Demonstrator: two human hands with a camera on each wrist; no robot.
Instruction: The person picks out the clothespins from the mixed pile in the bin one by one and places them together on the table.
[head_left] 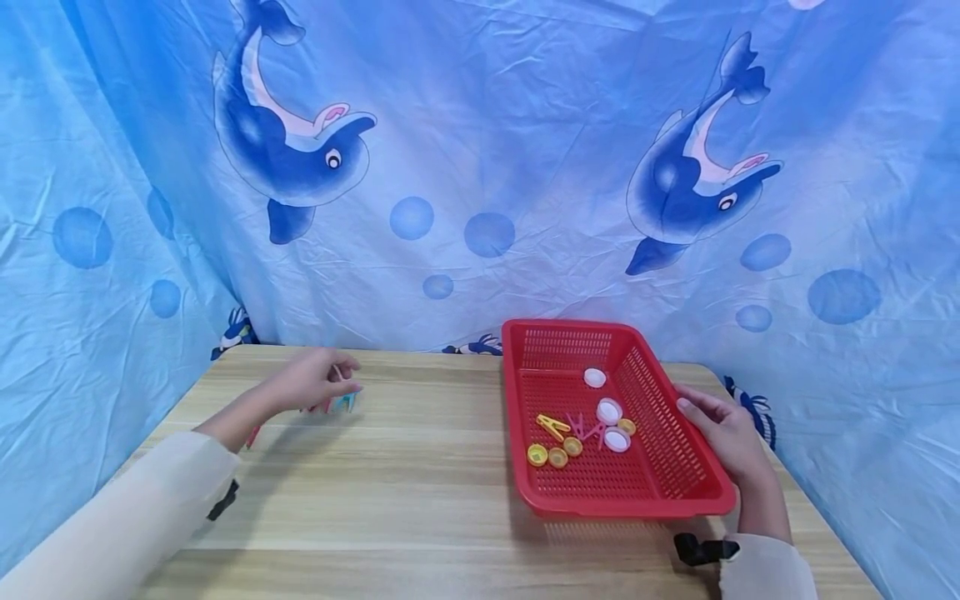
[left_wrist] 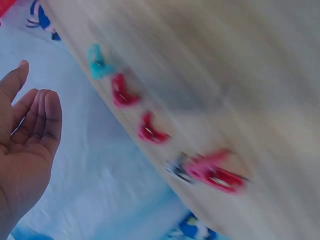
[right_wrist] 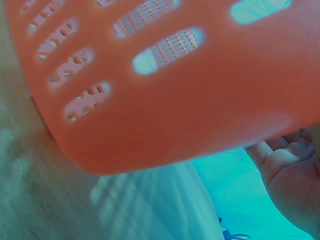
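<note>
My left hand hovers over the table's far left part with loosely bent fingers. In the left wrist view nothing lies in that hand. Near it is a row of small clothespins: a turquoise clothespin, red clothespins, a pink one and a grey one, all blurred. My right hand grips the right rim of a red plastic basket. In the basket lie a yellow clothespin, pink clothespins, white caps and yellow caps.
The wooden table extends between the clothespins and the basket. A blue curtain with dolphins hangs behind the table and along both sides, close to its edges.
</note>
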